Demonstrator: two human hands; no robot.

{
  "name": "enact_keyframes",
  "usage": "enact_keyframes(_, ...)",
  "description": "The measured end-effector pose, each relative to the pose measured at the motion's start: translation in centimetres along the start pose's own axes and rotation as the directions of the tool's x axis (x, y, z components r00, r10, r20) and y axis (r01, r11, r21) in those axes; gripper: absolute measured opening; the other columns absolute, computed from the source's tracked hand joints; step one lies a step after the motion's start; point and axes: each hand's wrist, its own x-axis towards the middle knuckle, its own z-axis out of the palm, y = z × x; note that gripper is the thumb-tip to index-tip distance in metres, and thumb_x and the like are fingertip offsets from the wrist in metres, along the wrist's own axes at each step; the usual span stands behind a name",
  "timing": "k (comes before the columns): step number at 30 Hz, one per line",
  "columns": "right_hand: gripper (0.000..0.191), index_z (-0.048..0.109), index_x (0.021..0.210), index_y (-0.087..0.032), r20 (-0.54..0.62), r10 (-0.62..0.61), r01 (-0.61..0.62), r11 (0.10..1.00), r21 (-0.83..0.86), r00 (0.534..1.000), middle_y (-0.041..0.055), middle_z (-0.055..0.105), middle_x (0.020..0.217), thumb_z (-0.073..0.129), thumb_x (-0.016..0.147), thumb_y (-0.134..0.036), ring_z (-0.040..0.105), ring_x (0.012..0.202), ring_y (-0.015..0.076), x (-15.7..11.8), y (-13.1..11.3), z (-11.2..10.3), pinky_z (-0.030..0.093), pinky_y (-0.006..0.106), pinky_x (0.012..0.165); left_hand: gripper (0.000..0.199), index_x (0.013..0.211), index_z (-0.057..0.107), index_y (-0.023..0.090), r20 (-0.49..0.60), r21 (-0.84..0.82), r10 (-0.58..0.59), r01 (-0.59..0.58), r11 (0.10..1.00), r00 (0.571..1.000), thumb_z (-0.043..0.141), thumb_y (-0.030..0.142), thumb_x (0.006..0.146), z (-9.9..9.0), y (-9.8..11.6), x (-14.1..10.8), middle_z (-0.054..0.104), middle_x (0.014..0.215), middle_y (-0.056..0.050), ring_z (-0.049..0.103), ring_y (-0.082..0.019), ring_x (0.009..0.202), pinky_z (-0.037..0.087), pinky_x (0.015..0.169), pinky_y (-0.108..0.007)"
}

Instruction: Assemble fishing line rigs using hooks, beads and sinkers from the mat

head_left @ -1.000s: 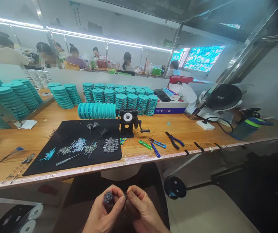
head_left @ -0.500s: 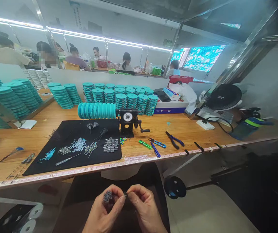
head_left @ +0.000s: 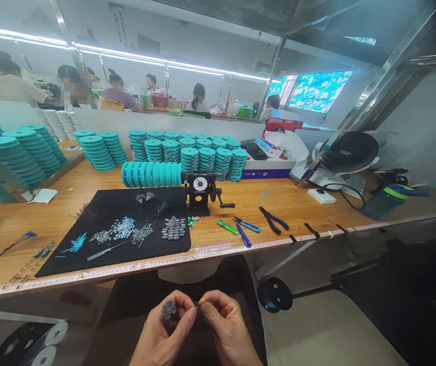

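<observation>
At the far left of the wooden worktop (head_left: 69,183), turquoise spools (head_left: 22,147) are stacked in columns, and a dark bristly item with a blue tip (head_left: 30,234) is laid in front of them. Next, a black mat (head_left: 107,203) is spread, on which blue sticks (head_left: 76,242), small metal parts (head_left: 100,236), pale bits (head_left: 123,227) and grey cylinders (head_left: 173,231) are set out in separate heaps. Below the worktop's front edge, a bundle of thin dark strands (head_left: 168,309) is held in the curled left hand (head_left: 164,333), its clustered ends left showing beside the index finger. A thin piece (head_left: 197,307) is gripped between the tips of both hands; its shape is mostly hidden by the fingers. By the right hand (head_left: 227,325) it is pinched between thumb and forefinger. Above the hands, on the worktop, a black winder (head_left: 200,184) with a dial and a crank is placed, a row of turquoise spools being carried on its left side. Further right, a green tool (head_left: 227,227), blue snips (head_left: 247,224) and pliers (head_left: 274,220) are laid near the edge
</observation>
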Motion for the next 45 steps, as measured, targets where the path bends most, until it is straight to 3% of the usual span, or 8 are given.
enact_keyframes(5, 0.026, 0.076, 0.076, -0.018, 0.011, -0.003, 0.003, 0.999, 0.037, 1.000, -0.0008, 0.058, 0.067, 0.083, 0.073, -0.042, 0.040, 0.062, 0.0099, -0.1, 0.0, 0.1, 0.033, 0.021, 0.060, 0.046, 0.069, 0.060, 0.016, -0.002, 0.006, 0.002, -0.002, 1.000, 1.000, 0.065, 0.060, 0.077, 0.1, -0.1, 0.1, 0.047, 0.061, 0.003, 0.040, -0.012, 0.058, 0.034, 0.056, -0.022)
enact_keyframes(14, 0.022, 0.075, 0.075, -0.019, 0.106, 0.092, -0.116, 0.959, 0.258, 0.990, -0.0047, 0.048, 0.056, 0.086, 0.070, -0.038, 0.036, 0.052, 0.0071, -0.1, -0.3, 0.8, 0.030, 0.020, 0.051, 0.043, 0.069, 0.061, 0.016, -0.002, -0.029, -0.012, 0.012, 1.000, 1.000, 0.067, 0.058, 0.077, 0.3, 0.3, -0.1, 0.050, 0.059, 0.003, 0.045, -0.012, 0.056, 0.036, 0.055, -0.021)
enact_keyframes(21, 0.024, 0.076, 0.075, -0.017, 0.071, 0.063, -0.078, 0.971, 0.227, 0.995, -0.0023, 0.054, 0.063, 0.087, 0.070, -0.037, 0.039, 0.058, 0.0075, -0.1, -0.5, 0.8, 0.033, 0.018, 0.056, 0.043, 0.068, 0.061, 0.016, -0.007, 0.013, 0.019, -0.019, 1.000, 1.000, 0.066, 0.058, 0.078, 0.2, -0.2, 0.0, 0.053, 0.060, 0.002, 0.045, -0.012, 0.057, 0.037, 0.055, -0.021)
enact_keyframes(30, 0.030, 0.072, 0.074, -0.017, 0.115, 0.199, -0.227, 0.912, 0.341, 0.973, -0.0072, 0.043, 0.049, 0.088, 0.066, -0.041, 0.030, 0.045, 0.0057, -0.2, -0.3, 1.0, 0.028, 0.019, 0.046, 0.042, 0.067, 0.061, 0.017, -0.014, -0.041, -0.006, 0.006, 0.999, 1.000, 0.068, 0.058, 0.076, 0.4, 0.5, 0.0, 0.053, 0.057, 0.003, 0.048, -0.012, 0.054, 0.040, 0.053, -0.022)
enact_keyframes(36, 0.029, 0.072, 0.071, -0.018, 0.123, 0.189, -0.221, 0.905, 0.363, 0.974, -0.0047, 0.048, 0.053, 0.089, 0.063, -0.040, 0.039, 0.049, 0.0080, -0.2, -0.1, 1.3, 0.035, 0.020, 0.049, 0.042, 0.068, 0.061, 0.017, -0.020, -0.054, -0.011, 0.010, 0.999, 1.000, 0.069, 0.057, 0.075, 0.6, 0.1, -0.1, 0.054, 0.058, 0.002, 0.048, -0.012, 0.055, 0.040, 0.053, -0.022)
enact_keyframes(39, 0.027, 0.075, 0.073, -0.019, 0.097, 0.143, -0.165, 0.942, 0.293, 0.985, -0.0031, 0.054, 0.058, 0.088, 0.066, -0.041, 0.042, 0.053, 0.0084, -0.3, -0.2, 1.2, 0.036, 0.021, 0.055, 0.041, 0.070, 0.061, 0.017, -0.016, -0.023, 0.002, -0.002, 1.000, 1.000, 0.067, 0.057, 0.078, 0.5, -0.3, -0.1, 0.051, 0.058, 0.003, 0.045, -0.012, 0.055, 0.037, 0.053, -0.021)
enact_keyframes(42, 0.024, 0.077, 0.074, -0.019, 0.046, 0.010, -0.012, 0.999, 0.050, 0.999, 0.0000, 0.062, 0.064, 0.083, 0.072, -0.041, 0.046, 0.059, 0.0107, -0.4, -0.8, 0.9, 0.037, 0.023, 0.060, 0.040, 0.070, 0.060, 0.017, 0.001, 0.035, 0.025, -0.025, 0.999, 1.000, 0.065, 0.055, 0.080, 0.0, -0.6, 0.1, 0.050, 0.059, 0.003, 0.043, -0.012, 0.056, 0.036, 0.053, -0.022)
enact_keyframes(45, 0.023, 0.078, 0.074, -0.018, 0.084, -0.059, 0.073, 0.983, -0.167, 0.995, 0.0008, 0.061, 0.063, 0.079, 0.075, -0.041, 0.045, 0.061, 0.0122, -0.4, -1.9, 0.6, 0.034, 0.024, 0.059, 0.039, 0.068, 0.058, 0.017, 0.070, 0.068, 0.025, -0.030, 0.997, 0.997, 0.066, 0.054, 0.080, -0.5, -0.8, 0.4, 0.048, 0.060, 0.003, 0.041, -0.013, 0.058, 0.035, 0.056, -0.023)
